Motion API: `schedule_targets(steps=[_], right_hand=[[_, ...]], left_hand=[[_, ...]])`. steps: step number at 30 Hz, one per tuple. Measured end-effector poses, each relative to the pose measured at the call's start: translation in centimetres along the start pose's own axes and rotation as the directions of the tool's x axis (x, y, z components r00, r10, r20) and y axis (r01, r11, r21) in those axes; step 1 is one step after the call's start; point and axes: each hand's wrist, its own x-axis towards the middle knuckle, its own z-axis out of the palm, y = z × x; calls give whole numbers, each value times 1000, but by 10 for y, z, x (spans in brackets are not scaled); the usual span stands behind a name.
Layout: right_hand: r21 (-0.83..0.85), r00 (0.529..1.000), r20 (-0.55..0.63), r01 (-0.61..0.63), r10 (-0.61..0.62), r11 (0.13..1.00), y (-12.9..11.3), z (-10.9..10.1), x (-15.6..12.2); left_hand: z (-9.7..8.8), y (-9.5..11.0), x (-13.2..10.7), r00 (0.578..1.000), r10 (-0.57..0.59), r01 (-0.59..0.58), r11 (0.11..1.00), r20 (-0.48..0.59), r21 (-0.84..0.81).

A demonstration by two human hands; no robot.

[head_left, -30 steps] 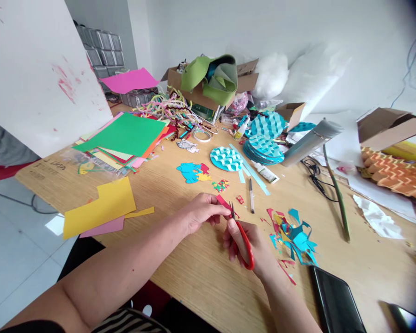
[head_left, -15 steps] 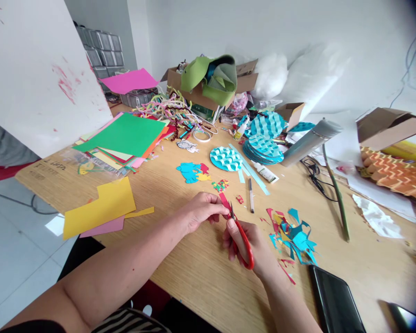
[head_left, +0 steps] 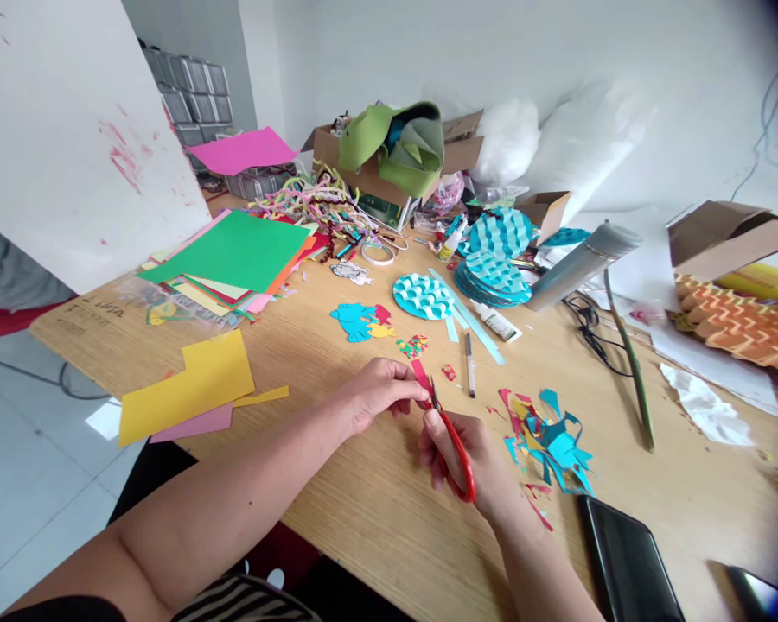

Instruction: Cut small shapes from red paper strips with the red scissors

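Note:
Pinched in my left hand [head_left: 389, 393] is a small strip of red paper [head_left: 420, 373]. My right hand [head_left: 460, 453] is wrapped round red-handled scissors [head_left: 462, 462], whose blades point up and away beside the strip; whether they touch it is hard to tell. Just beyond my hands lie a small red cut piece [head_left: 449, 372], tiny coloured paper bits [head_left: 413, 346] and a pen [head_left: 470, 365]. Farther back are blue paper fish shapes [head_left: 353, 321] with red and yellow ones. Paper scraps [head_left: 551, 441] in blue, red and yellow are heaped right of my right hand.
Coloured paper sheets [head_left: 233, 250] are stacked at the left, with yellow paper [head_left: 188, 389] nearer. Blue-patterned discs [head_left: 423, 296], a glue bottle [head_left: 496, 321] and a grey tube [head_left: 583, 263] stand or lie farther back. A black phone [head_left: 628, 561] lies near right.
Almost nothing differs. Both hands keep their places, with the strip and the scissors shifted only very slightly.

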Motion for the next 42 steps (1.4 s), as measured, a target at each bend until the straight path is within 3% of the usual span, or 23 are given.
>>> schedule_targets(steps=[42], right_hand=[[-16, 1000, 3, -7, 7, 1000, -2, 1, -1]], left_hand=[[0, 3, -2, 1000, -3, 3, 999, 10, 47]])
